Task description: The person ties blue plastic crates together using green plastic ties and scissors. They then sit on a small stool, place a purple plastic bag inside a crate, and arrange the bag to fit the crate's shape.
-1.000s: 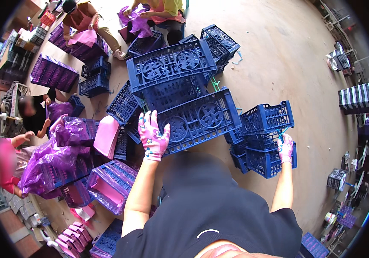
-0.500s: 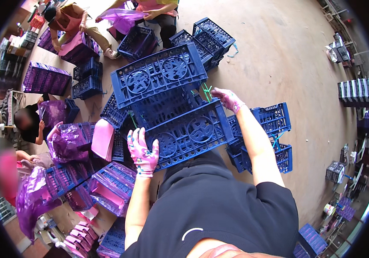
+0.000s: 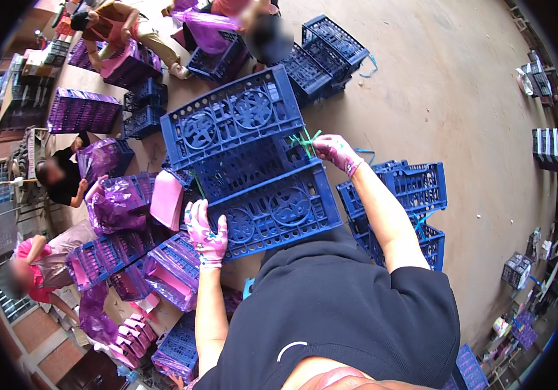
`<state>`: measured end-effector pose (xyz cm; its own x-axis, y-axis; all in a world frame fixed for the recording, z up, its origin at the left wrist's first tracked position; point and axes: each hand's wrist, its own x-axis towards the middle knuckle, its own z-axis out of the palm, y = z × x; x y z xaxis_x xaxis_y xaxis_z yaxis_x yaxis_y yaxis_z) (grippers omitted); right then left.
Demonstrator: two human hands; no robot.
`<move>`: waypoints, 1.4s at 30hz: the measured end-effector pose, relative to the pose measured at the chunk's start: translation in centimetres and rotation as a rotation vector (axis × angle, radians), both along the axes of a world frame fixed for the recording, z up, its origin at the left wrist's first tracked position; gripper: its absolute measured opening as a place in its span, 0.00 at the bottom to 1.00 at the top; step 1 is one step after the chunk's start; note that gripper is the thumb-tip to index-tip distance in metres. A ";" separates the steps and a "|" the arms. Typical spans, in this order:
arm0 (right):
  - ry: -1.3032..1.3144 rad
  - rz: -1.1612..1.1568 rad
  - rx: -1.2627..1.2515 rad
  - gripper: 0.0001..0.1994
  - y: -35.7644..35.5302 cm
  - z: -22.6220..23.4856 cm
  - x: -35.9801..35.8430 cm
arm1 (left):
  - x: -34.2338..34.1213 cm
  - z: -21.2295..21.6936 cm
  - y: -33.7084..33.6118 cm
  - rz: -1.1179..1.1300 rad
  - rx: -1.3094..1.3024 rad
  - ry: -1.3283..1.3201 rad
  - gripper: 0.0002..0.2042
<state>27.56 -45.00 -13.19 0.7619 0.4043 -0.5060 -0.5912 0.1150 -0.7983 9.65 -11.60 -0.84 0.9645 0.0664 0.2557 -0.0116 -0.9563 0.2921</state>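
A blue plastic crate with round lattice patterns on its panels is in front of me. Two of its panels lean outward, one on the far side and one close to my waist. My left hand, in a pink patterned glove, is open at the left edge of the near panel, fingers spread. At the crate's right side, my right hand, gloved alike, has its fingers closed at a green plastic tie. The fingertips are partly hidden. Another green tie shows at the left side.
Blue crates stand to my right, and more stacked crates at the back. Pink sheets and purple-wrapped crates crowd the left. Several people work along the left and far side, one handling purple plastic film.
My right hand has moved in to the green tie and its fingers have closed. The left hand stays by the crate's edge. A purple plastic bag at the left has dropped lower.
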 end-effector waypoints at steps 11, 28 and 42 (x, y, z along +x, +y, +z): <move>-0.486 0.063 -0.794 0.09 1.3 -0.4 1.0 | -0.1 -0.2 0.5 0.009 0.004 -0.040 0.26; -0.039 -0.047 -0.137 0.08 -0.9 -0.6 0.1 | -0.3 -0.7 0.6 -0.008 -0.033 -0.068 0.25; 0.150 -0.236 0.233 0.08 0.4 -0.9 -1.5 | 14.0 0.1 -9.1 -0.457 -0.353 0.410 0.13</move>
